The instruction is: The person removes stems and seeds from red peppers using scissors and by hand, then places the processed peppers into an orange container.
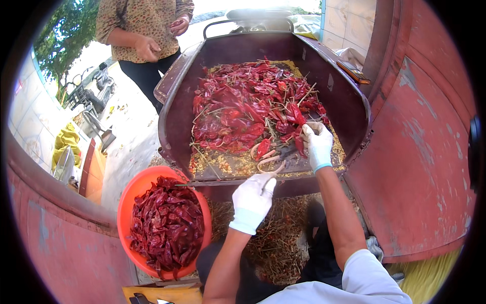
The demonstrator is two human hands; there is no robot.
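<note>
Gloved hands work a heap of dried red chillies (248, 106) in a dark metal cart bed (174, 116) (outdoors, beside red-painted walls): the right hand (318, 144) grips a chilli, the left hand (252, 201) pinches a stem. An orange basin (127, 202) of chillies sits below left; another person (144, 30) stands beyond.

Sunlit pavement (129, 131), white tiled walls (349, 23), red metal doors (420, 152).

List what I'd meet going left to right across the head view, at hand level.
Orange basin of dried red chillies → left hand in a white glove → scissors → right hand, gloved, on the chilli pile → red metal wall.
</note>
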